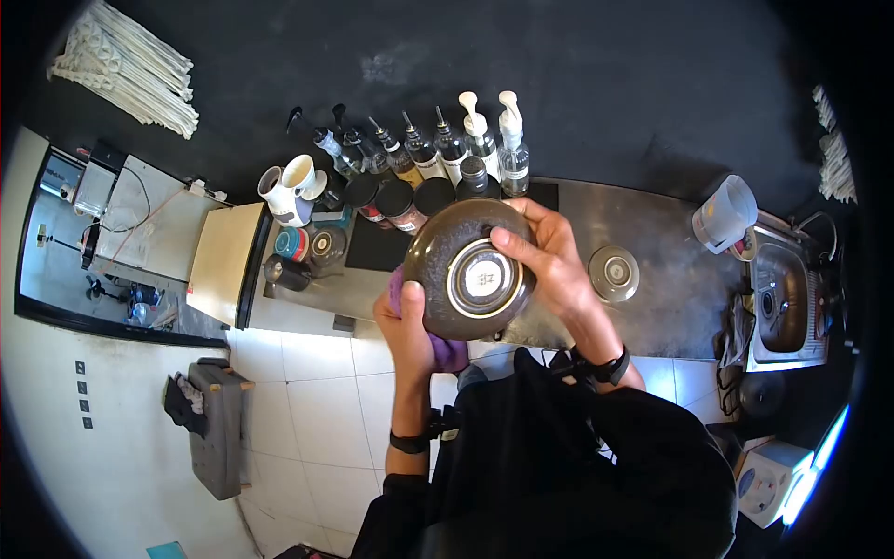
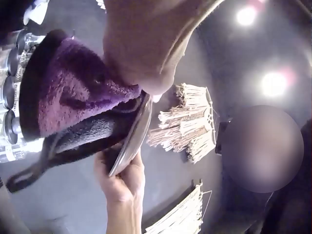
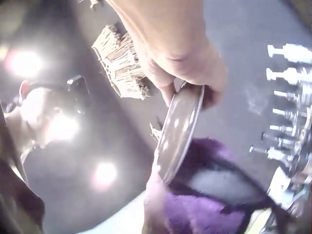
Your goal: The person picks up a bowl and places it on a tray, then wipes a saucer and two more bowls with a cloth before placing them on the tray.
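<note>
Both hands hold a dark, glossy saucer-like dish (image 1: 430, 270) with its underside and foot ring facing the head camera. My left hand (image 1: 406, 326) grips its left edge, thumb on the underside, with a purple cloth (image 1: 451, 355) bunched behind. On the upper right edge my right hand (image 1: 556, 265) pinches the dish, thumb pressed near the ring. In the left wrist view the purple cloth (image 2: 73, 85) with a dark edge hangs beside the thin rim of the dish (image 2: 132, 141). The right wrist view shows the dish (image 3: 180, 129) edge-on between the hands.
A similar dish (image 1: 615, 274) lies on the metal counter (image 1: 596, 210), right of the hands. Pump and spout bottles (image 1: 452, 149) and dark-lidded jars (image 1: 400, 205) line the back. A plastic pitcher (image 1: 724, 215) stands by the sink (image 1: 780, 303). A kettle (image 1: 287, 273) sits left.
</note>
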Demonstrator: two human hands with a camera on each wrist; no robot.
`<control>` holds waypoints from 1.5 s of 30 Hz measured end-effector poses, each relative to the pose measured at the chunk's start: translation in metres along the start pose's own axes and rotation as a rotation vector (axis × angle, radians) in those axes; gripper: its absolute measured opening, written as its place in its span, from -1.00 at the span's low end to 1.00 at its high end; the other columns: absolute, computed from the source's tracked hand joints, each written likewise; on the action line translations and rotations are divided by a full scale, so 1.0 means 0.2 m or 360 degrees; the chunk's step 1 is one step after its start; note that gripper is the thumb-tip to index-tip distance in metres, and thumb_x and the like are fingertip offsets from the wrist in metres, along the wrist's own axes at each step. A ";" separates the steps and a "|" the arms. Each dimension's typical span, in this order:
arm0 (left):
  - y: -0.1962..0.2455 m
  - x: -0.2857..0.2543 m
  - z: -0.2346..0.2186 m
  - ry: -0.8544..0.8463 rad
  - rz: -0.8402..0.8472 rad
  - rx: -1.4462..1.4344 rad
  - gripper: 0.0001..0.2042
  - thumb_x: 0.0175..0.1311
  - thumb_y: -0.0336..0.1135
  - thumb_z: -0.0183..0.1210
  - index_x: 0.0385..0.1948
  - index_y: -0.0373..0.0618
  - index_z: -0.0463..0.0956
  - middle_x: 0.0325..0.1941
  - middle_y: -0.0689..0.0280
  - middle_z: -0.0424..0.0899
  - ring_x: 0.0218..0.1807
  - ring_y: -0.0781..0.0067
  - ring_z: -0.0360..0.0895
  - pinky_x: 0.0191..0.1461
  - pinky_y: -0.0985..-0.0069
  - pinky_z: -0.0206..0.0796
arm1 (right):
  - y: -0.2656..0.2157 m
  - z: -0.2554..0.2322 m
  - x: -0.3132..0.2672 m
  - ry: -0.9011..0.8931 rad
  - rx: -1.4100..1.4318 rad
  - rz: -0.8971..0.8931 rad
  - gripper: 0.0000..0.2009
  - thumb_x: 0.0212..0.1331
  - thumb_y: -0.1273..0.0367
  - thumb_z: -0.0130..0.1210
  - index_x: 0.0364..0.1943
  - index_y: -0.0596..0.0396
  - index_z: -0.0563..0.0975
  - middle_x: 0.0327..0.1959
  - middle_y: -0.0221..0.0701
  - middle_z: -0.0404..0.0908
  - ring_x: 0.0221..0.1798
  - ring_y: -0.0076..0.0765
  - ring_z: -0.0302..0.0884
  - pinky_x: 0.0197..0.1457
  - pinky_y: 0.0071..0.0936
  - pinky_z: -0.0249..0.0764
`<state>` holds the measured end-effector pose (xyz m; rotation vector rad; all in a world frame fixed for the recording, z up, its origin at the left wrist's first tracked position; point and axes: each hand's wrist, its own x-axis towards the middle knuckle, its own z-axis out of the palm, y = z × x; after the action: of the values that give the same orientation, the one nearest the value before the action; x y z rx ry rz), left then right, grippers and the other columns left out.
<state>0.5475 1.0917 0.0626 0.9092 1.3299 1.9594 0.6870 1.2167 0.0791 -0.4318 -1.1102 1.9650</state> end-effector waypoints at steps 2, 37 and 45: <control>-0.01 -0.04 0.10 0.0226 0.0036 -0.0250 -0.57 0.27 -0.12 0.19 -0.02 -0.34 0.48 -0.14 0.24 0.63 -0.09 0.50 0.54 0.04 0.47 0.36 | 0.07 0.04 -0.03 0.0170 0.0262 -0.0054 -0.71 0.24 0.40 0.17 -0.04 0.29 0.44 -0.19 -0.29 0.62 -0.17 -0.54 0.57 -0.06 -0.56 0.53; -0.05 -0.01 0.12 0.0131 0.0032 -0.0090 -0.47 0.30 -0.21 0.15 0.21 -0.33 0.23 0.16 0.13 0.45 0.13 0.38 0.43 0.22 0.40 0.25 | 0.04 0.06 0.01 0.0165 -0.0079 -0.0068 -0.67 0.15 0.40 0.25 -0.09 0.25 0.41 -0.25 -0.34 0.61 -0.19 -0.58 0.55 -0.06 -0.57 0.49; -0.14 -0.04 0.10 -0.0014 -0.0076 -0.0117 -0.61 0.36 -0.24 0.11 0.09 -0.30 0.33 0.03 0.22 0.54 0.02 0.46 0.48 0.13 0.44 0.31 | 0.06 0.08 -0.06 0.0362 -0.0232 -0.0306 -0.54 0.07 0.53 0.26 0.05 0.24 0.31 -0.04 -0.27 0.51 0.04 -0.51 0.46 0.16 -0.49 0.39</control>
<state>0.5704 1.1051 0.0403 0.8430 1.2551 1.9524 0.6779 1.1939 0.0767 -0.5883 -1.1083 1.6305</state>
